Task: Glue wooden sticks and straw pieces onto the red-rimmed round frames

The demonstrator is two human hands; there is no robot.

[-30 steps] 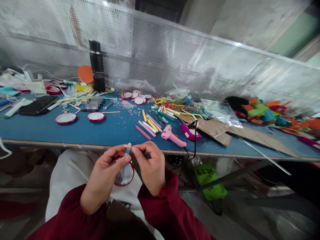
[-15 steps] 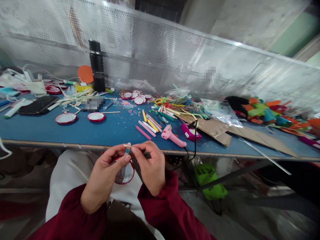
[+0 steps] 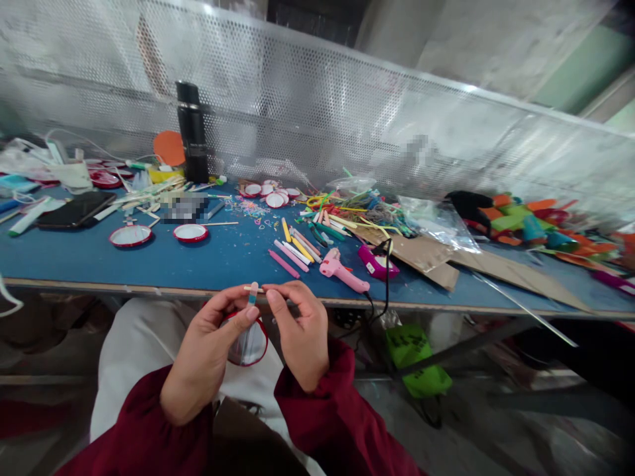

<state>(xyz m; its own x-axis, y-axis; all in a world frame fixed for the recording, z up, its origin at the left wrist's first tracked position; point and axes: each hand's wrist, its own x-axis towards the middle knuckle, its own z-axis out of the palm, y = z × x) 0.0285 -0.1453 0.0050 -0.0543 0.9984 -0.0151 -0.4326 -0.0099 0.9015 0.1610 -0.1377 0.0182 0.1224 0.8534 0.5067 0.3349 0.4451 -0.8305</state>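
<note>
My left hand [image 3: 208, 354] and my right hand [image 3: 297, 330] meet in front of the table's front edge, both pinching a small blue-and-white stick piece [image 3: 253, 293] that stands upright between the fingertips. A thin wooden stick [image 3: 249, 288] crosses it. Under my left hand a round red-rimmed lid [image 3: 249, 344] rests on my lap, partly hidden by the fingers. Both arms wear dark red sleeves.
The blue table [image 3: 223, 258] carries coloured sticks [image 3: 295, 251], a pink glue gun [image 3: 342, 270] with a black cord, red-rimmed lids [image 3: 130, 235], a black bottle [image 3: 192, 132], a phone [image 3: 74, 209], cardboard [image 3: 421, 251] and plastic bags. A perforated metal screen stands behind. A green bag [image 3: 417, 357] hangs below.
My right hand's fingers have shifted slightly along the small piece; otherwise the hands stay in the same place.
</note>
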